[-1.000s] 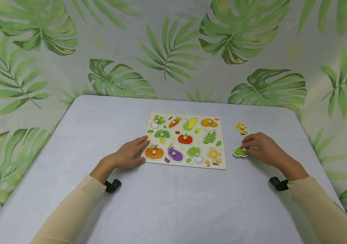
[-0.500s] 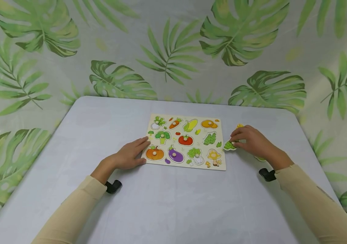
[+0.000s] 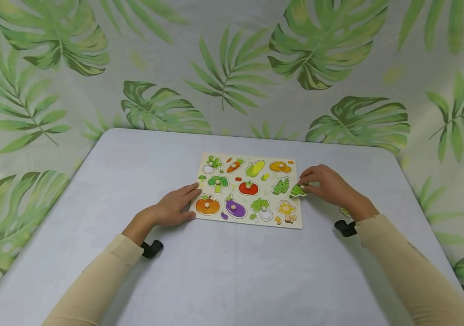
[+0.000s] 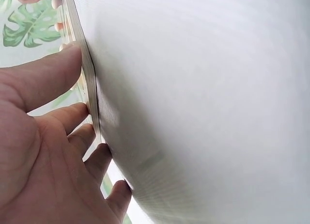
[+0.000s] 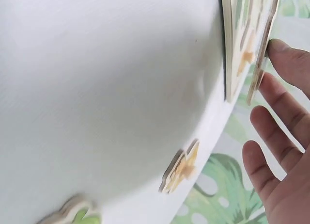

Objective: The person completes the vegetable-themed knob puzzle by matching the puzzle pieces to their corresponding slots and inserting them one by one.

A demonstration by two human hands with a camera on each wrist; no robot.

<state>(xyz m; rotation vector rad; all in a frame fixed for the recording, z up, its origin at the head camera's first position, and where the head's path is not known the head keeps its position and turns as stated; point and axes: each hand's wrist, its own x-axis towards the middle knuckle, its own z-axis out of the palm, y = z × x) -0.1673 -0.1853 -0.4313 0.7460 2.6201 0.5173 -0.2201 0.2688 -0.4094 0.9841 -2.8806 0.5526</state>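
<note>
A pale wooden vegetable puzzle board [image 3: 270,177] lies on the table. My left hand [image 3: 172,206] rests against its left edge, thumb and fingertips touching the rim [image 4: 87,64] in the left wrist view. Over the board's right edge, my right hand [image 3: 327,183] pinches a green vegetable puzzle piece [image 3: 297,190] between thumb and fingers. In the right wrist view that piece [image 5: 264,44] is seen edge-on, raised above the board, while the other fingers of the right hand [image 5: 286,132] spread away from it. Just left of the piece is a green pod-like picture [image 3: 281,186] without a knob.
On the table beyond the board lie a mushroom puzzle piece [image 5: 180,169] and another piece with green on it [image 5: 85,216], the latter partly showing by my right wrist [image 3: 344,211] in the head view. A leaf-print cloth [image 3: 232,68] stands behind the table.
My right hand has lifted the green puzzle piece off the table and carried it left, to over the board's right edge. The left hand has stayed at the board's left edge.
</note>
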